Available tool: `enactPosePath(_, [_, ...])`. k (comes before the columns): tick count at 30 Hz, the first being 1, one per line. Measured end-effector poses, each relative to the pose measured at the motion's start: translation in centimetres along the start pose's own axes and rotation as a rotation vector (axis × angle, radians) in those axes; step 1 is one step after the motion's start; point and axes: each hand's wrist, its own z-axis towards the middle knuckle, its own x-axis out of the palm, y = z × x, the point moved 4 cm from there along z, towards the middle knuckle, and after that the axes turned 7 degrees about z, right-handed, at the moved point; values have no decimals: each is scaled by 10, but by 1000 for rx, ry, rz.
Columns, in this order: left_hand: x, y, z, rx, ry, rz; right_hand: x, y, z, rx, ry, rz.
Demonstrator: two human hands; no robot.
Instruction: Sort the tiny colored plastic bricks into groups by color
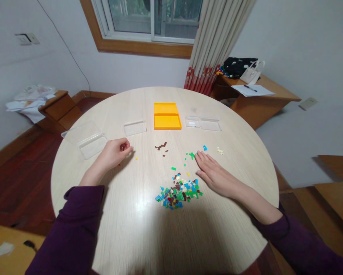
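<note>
A heap of small mixed-colour bricks lies on the round table. Beyond it are a few brown bricks; blue bricks and pale yellow bricks lie to the right. My right hand rests palm down, fingers stretched out, its fingertips beside small green bricks. On the left, my left hand has its thumb and fingertips pinched together; anything between them is too small to make out. A yellow brick lies just right of it, and a bit of red shows under its wrist.
An open orange box stands at the far middle. Clear plastic boxes stand at the left, left of centre and right of centre. A side desk holds paper, a pen and a bag.
</note>
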Motion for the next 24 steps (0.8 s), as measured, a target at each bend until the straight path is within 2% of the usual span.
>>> enactPosePath(5, [1,3,-2,-38,34,-39,-4,5,29,-8,23,6])
enactPosePath(9, [0,-1,-2,-25,29,-41,-12,17,23,-115,3,9])
enactPosePath(13, [-1,-4,0,-4,17,3,-10,29,11,-241,51,11])
enactPosePath(17, [-1,-2,0,-14,19,9,-4,25,21,-226,69,5])
enactPosePath(20, [0,0,-1,-34,18,-17,-6,22,33,-174,29,-29])
enactPosePath(24, [1,1,-1,-25,15,-35,-14,40,33,-249,-7,-13])
